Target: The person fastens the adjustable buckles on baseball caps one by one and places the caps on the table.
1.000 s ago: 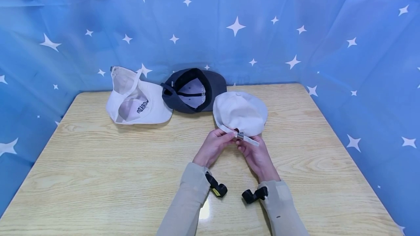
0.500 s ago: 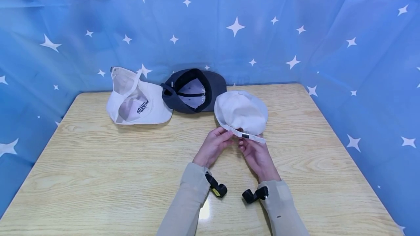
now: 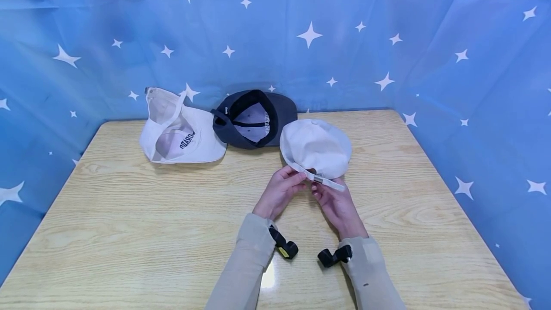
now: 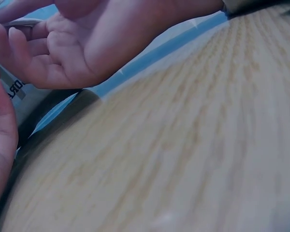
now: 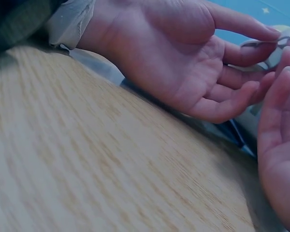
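A white baseball cap (image 3: 317,145) is held crown up at the table's back right, its rear opening facing me. Across that opening runs the cap's strap (image 3: 335,185) with a metal buckle (image 3: 318,179). My left hand (image 3: 278,193) pinches the strap left of the buckle between thumb and forefinger. From below, my right hand (image 3: 338,207) pinches it near the buckle, the strap covering its fingertips. Both hands almost meet. In the right wrist view, the left hand (image 5: 169,63) shows its pinch, its other fingers loosely bent; the right hand (image 5: 280,169) is partly cut off.
Left of the held cap lies a dark navy cap (image 3: 284,114), inside up. Beyond it a second white cap (image 3: 206,135) with dark lettering rests on its side. The wooden table (image 3: 150,233) ends at a blue star-patterned curtain (image 3: 344,8) behind.
The strap's free end swung up and right, then dropped back a little. The buckle turned and shifted slightly with it. Both hands stay nearly in place, and the other caps have not moved.
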A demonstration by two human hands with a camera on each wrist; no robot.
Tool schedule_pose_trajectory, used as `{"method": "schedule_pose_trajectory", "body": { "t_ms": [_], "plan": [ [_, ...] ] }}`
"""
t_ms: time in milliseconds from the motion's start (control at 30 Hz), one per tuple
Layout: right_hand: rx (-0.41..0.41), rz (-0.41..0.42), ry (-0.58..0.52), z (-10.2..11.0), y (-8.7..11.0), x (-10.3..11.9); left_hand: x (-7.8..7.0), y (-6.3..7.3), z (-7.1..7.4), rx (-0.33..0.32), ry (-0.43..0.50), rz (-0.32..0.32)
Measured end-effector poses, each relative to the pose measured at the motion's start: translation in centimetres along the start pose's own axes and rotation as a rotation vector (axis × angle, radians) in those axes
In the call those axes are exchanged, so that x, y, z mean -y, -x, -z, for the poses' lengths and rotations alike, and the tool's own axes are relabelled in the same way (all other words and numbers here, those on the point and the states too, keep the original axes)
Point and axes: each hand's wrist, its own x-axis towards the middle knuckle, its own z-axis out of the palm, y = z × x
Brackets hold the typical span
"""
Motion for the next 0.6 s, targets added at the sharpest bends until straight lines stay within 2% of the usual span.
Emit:
{"method": "schedule_pose_trajectory", "body": {
  "t_ms": [233, 600],
  "plan": [
    [-0.005, -0.003, 0.052, -0.05, 0.0, -0.03, -0.03, 0.05, -0.07, -0.004, -0.011, 0.008],
    [-0.017, -0.014, 0.055, -0.07, 0.07, -0.02, 0.02, 0.08, -0.12, 0.006, -0.02, 0.006]
  ]
}}
